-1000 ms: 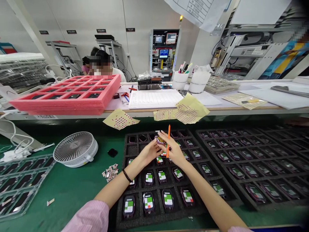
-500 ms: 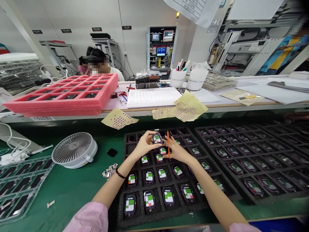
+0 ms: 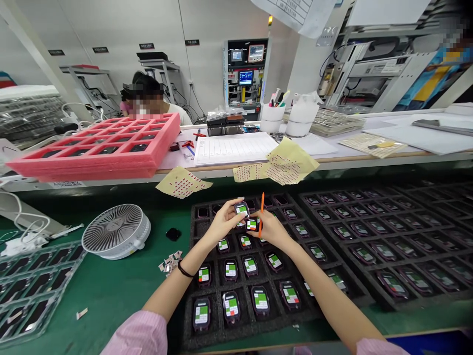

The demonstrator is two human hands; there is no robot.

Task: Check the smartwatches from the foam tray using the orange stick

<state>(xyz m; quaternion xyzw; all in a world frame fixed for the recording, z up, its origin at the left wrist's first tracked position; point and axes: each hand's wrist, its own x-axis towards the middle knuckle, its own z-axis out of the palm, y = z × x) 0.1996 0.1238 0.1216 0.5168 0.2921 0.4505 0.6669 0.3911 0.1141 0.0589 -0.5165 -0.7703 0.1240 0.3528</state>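
My left hand is closed on a smartwatch body with a lit green-and-white screen, held above the black foam tray. Just to its right, my right hand has an orange pen-like stick upright between its fingers. Those same fingers also grip a second smartwatch body, its screen showing green, white and some red. Several more lit watch bodies sit face up in the tray's compartments below both hands. A dark watch-shaped piece lies on the green mat left of the tray.
A second black tray of watches stands at the right. A white fan, small label pieces and a clear tray are at the left. A pink foam tray and yellow sticker sheets overhang the shelf ahead. Co-workers sit beyond.
Fingers of my right hand have closed round the second watch, which is slightly higher, close beside the first. The orange stick has shifted a little right and up. My left hand keeps its watch.
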